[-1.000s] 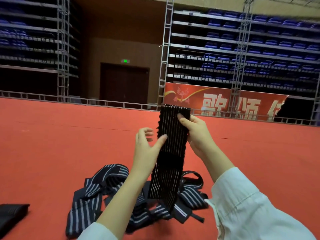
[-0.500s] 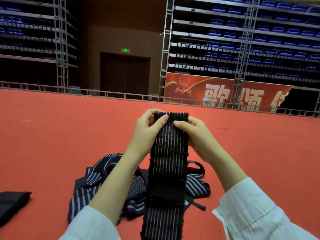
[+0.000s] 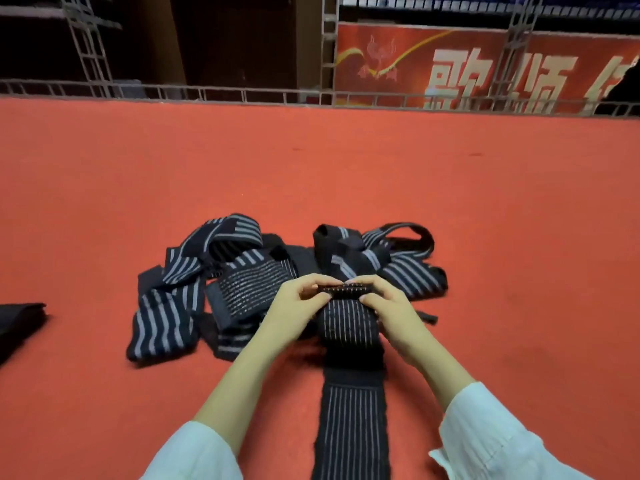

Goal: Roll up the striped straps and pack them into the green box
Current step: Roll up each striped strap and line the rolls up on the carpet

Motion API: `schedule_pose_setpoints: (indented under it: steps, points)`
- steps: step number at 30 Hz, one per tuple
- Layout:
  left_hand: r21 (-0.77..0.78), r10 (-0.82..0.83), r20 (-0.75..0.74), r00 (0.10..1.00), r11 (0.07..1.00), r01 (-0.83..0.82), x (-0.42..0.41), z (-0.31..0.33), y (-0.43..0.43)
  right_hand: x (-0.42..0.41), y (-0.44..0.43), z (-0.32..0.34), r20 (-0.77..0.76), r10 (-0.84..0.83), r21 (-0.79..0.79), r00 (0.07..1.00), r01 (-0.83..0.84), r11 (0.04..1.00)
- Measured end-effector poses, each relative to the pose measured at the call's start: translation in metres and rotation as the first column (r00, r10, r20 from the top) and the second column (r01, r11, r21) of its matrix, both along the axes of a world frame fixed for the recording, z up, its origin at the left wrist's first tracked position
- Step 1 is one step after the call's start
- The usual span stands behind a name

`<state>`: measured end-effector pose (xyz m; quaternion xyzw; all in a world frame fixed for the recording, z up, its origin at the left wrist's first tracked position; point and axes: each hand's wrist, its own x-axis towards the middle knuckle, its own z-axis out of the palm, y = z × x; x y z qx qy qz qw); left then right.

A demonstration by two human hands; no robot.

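A black strap with thin white stripes lies stretched toward me on the red floor. My left hand and my right hand both pinch its far end, one at each corner, with the end folded over between the fingertips. Behind my hands sits a loose pile of dark striped straps, tangled and unrolled. No green box is in view.
A flat black object pokes in at the left edge. A metal railing borders the far side of the red floor, with a red banner and scaffolding behind it.
Both hands have lowered the strap from held upright in the air down to the floor, and its top end is now folded over. The camera has tilted down.
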<state>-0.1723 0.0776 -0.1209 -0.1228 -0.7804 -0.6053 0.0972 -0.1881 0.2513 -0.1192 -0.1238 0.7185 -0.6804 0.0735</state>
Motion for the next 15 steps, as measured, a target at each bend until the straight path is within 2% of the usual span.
schedule_pose_setpoints:
  steps: [3,7,11,15]
  points:
    - [0.026,0.039,0.025,0.999,0.999,-0.040,-0.007,-0.020,0.003,-0.010,0.000,-0.026,-0.062,-0.062,-0.039,0.996,0.059,0.997]
    - [0.086,-0.003,0.085,0.996,0.996,-0.004,-0.015,-0.033,0.007,-0.023,-0.002,-0.043,-0.077,-0.135,-0.087,0.988,0.128,0.988]
    - [0.208,-0.001,0.220,0.976,0.977,-0.045,-0.023,-0.036,0.010,-0.026,-0.002,-0.046,-0.119,-0.125,-0.092,0.985,0.114,0.989]
    - [0.168,-0.046,0.318,0.947,0.986,-0.009,-0.023,-0.040,0.009,-0.024,-0.005,-0.044,-0.087,-0.081,-0.156,0.993,0.066,0.985]
